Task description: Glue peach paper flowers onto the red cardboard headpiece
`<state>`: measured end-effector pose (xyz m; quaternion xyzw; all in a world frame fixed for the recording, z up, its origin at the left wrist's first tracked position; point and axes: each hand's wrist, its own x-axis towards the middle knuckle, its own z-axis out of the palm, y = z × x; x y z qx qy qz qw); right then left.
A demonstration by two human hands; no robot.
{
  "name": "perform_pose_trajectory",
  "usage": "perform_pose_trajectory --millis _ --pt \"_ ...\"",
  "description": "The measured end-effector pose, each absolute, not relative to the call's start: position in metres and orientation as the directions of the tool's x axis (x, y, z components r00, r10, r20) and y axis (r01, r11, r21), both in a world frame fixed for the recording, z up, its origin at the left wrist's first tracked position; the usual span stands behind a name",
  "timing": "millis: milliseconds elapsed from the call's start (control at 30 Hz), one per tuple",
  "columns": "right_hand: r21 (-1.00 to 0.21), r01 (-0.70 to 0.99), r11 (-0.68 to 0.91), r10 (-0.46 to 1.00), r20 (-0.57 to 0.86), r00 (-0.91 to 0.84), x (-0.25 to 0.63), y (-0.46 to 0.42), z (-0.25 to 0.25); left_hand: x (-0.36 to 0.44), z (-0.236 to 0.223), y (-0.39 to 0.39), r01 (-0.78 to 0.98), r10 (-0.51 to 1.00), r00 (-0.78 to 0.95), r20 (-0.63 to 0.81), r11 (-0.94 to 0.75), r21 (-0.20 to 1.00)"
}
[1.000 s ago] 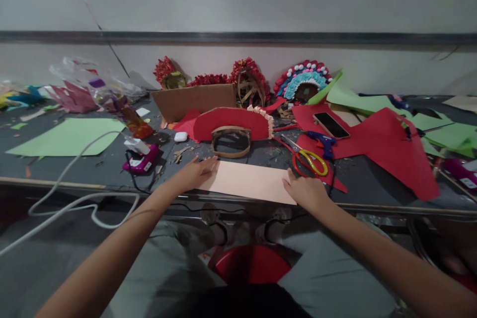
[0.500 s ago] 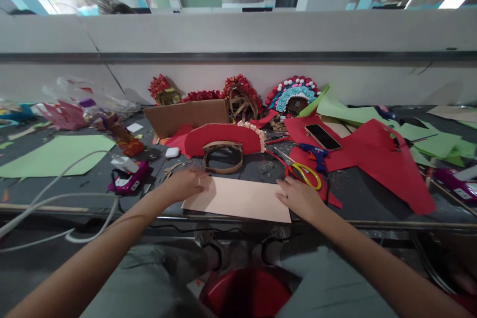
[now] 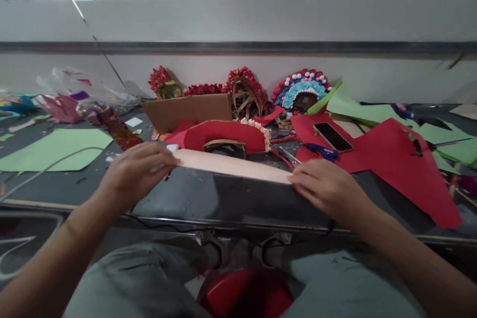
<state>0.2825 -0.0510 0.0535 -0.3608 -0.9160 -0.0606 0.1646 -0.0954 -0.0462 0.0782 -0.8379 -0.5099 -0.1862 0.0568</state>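
Our left hand (image 3: 136, 171) pinches the left end of a pale peach, oblong paper sheet (image 3: 233, 165) and our right hand (image 3: 326, 186) the right end, the two well apart and neither nearer. Its long axis runs side to side between them, above the dark grey tabletop (image 3: 223, 201), on our side of a red, arch-shaped card panel (image 3: 225, 134).

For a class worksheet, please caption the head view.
Left hand and right hand hold a long peach paper strip above a dark grey tabletop.
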Motion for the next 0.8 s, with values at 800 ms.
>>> perform_pose_trajectory --millis 800 --pt "-0.058 0.677 0.733 0.622 0.457 -0.635 0.306 -0.127 -0.065 -0.028 -0.053 -0.106 0.854 0.875 0.438 0.208 -0.477 0.209"
